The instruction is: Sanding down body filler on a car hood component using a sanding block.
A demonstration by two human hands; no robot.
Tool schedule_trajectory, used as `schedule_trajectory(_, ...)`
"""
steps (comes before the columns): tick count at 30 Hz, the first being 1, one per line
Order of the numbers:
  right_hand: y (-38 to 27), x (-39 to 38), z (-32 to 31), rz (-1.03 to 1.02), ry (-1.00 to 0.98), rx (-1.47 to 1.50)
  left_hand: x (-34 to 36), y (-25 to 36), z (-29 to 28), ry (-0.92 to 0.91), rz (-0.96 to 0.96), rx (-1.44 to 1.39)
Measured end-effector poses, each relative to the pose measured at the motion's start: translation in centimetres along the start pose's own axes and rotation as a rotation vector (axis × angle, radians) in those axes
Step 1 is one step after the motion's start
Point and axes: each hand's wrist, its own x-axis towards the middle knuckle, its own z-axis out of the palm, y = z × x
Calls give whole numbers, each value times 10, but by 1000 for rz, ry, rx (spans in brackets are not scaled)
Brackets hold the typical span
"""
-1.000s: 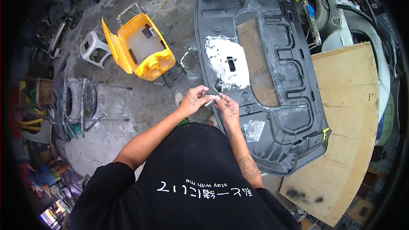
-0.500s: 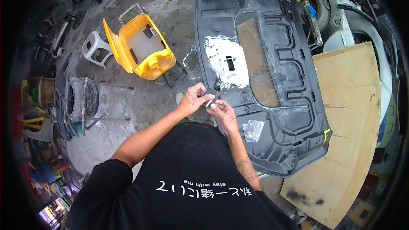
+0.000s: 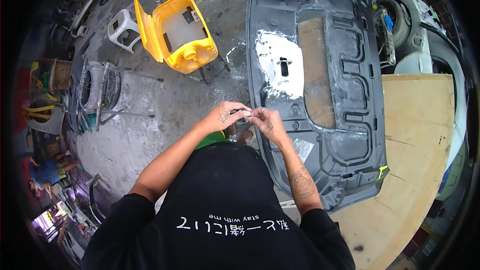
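Note:
My left hand (image 3: pixel 227 116) and my right hand (image 3: pixel 266 121) meet in front of my chest, fingertips together on a small dark object (image 3: pixel 243 115) pinched between them; its kind is too small to tell. Both hands hover over the near left edge of a large grey car bonnet (image 3: pixel 350 135) lying underside up on the ground. A shiny white patch (image 3: pixel 270 55) with a dark slot sits on the bonnet just beyond my hands, next to a brown mesh panel (image 3: pixel 316 70).
A yellow plastic jerrycan (image 3: pixel 180 35) with a cut-open side rests on a stand at upper left, beside a white stool (image 3: pixel 121 25). Tyres (image 3: pixel 97 87) lie at left. A plywood sheet (image 3: pixel 415 160) lies at right, a white car body (image 3: pixel 440 55) beyond it.
Both hands stay together on the small object, with only slight finger movement. My head has shifted a little.

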Motion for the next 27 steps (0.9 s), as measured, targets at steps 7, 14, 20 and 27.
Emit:
schedule_trajectory(7, -14, 20, -8, -84, -21, -283, 12, -9, -9, -109, -309, -165)
schedule_trajectory(14, -24, 39, -25, 74, 35, -383, 39, -52, 2, -161, -305, -712)
schedule_trajectory(20, -12, 100, -93, -203, 514, -779, 103, -55, -11, 106, -370, -564)
schedule_trajectory(27, 42, 176, -123, -275, 481, -739, 171, -82, 48, 646, 333, -109)
